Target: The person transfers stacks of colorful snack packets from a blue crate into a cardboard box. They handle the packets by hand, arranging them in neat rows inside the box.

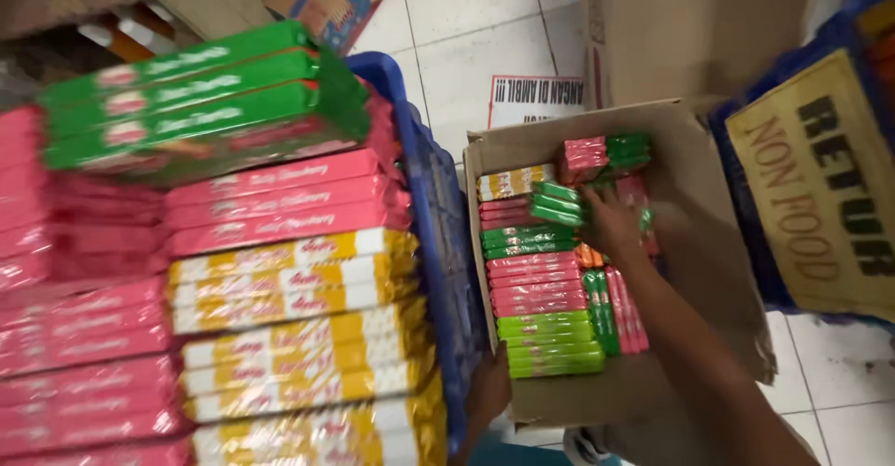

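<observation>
An open cardboard box (pixel 695 242) sits on the tiled floor, holding rows of slim pink, green and yellow packs. My right hand (pixel 611 224) reaches down into it and rests on a green pack bundle (pixel 557 203) near the box's middle; whether the fingers grip it is unclear. My left hand (pixel 489 387) holds the box's near left corner from below. A blue crate (pixel 438 242) at left is piled high with pink packs (pixel 280 200), yellow packs (pixel 298 335) and green packs (pixel 186 98).
A second blue crate (pixel 746 196) with a yellow cardboard sign (pixel 820 177) stands at right. A tall brown carton (pixel 690 28) stands behind the box. A printed paper sheet (pixel 533 98) lies on the white tiles. My shoe (pixel 585 447) shows at the bottom.
</observation>
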